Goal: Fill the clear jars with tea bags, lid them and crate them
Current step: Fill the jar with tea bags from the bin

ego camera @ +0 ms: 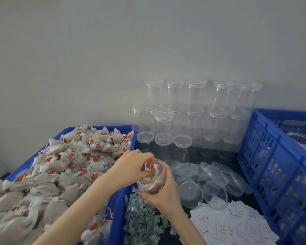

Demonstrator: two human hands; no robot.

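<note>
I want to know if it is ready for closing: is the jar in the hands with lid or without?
Without lid. The jar has an open mouth, and the left hand pushes tea bags into it while the right hand holds it.

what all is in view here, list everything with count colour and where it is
tea bags: a large heap, beige with red tags, in the blue tray at left
blue tray: one, left
held jar: one, clear, partly filled with tea bags, centre
empty jars: many, clear, lidded, stacked against the wall
loose lids: a pile, clear, right of the held jar
green packets: a pile, below the held jar
white labels: a pile, red print, bottom right
blue crate: one, right, jars inside
left hand: pinches a tea bag at the jar mouth
right hand: grips the held jar
</note>
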